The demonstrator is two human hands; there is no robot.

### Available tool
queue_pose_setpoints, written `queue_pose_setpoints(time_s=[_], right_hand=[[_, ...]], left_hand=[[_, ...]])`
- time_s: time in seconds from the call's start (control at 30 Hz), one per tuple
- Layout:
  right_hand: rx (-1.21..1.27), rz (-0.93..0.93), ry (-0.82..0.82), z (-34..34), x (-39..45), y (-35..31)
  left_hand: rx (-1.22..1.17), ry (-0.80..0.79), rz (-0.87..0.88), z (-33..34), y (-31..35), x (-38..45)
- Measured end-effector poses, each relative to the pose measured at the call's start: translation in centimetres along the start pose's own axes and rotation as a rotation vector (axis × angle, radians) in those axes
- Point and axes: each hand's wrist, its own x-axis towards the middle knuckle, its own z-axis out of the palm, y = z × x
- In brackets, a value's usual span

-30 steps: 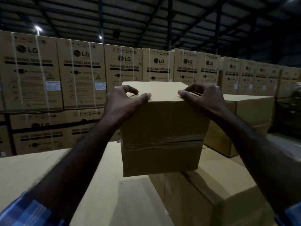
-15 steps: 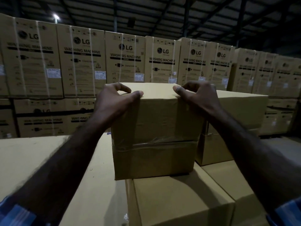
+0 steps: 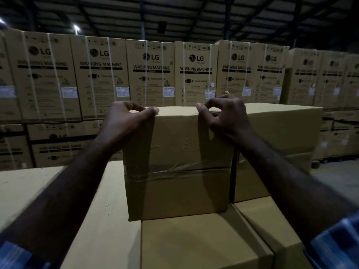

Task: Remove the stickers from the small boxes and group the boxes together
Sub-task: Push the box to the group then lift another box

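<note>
Both hands clamped on the top corners of a taped box, setting it among the stack.

The left hand curls over the near left top corner of the box, thumb pressed flat along the top edge; the right hand hooks its bent fingers over the right top corner, so each hand grips the cardboard. The box sits upright on a lower box, its left bottom edge overhanging slightly, just beside a neighbouring box on the right, with a dark gap between them. No sticker shows on its near face. The risk, as I judge it: with only a top-edge grip and that overhang, letting go early could tip it leftward onto the wide carton. Both forearms reach forward and up, wrists bent down over the edge.
</note>
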Motion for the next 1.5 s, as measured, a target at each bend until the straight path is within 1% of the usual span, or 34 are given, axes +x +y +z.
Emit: queue_pose_setpoints(time_s=[0.2, 0.47, 0.77, 1.13, 1.5], right_hand=[[-0.197, -0.129, 0.039, 0.7, 0.0, 1.8], [-0.357, -0.24, 0.104, 1.3, 0.0, 2.9], [-0.502, -0.248, 0.099, 1.9, 0.0, 2.7], [-0.51, -0.212, 0.036, 1.9, 0.2, 2.9], [-0.513, -0.165, 0.021, 1.8, 0.3, 2.2]], left_hand=[[0.017, 0.031, -0.023, 1.2, 0.3, 0.2], [0.03, 0.052, -0.019, 1.7, 0.3, 0.5], [0.058, 0.103, -0.027, 2.2, 0.2, 0.6], [-0.021, 0.135, -0.056, 2.6, 0.6, 0.7], [-0.14, 0.153, -0.052, 2.5, 0.7, 0.4]])
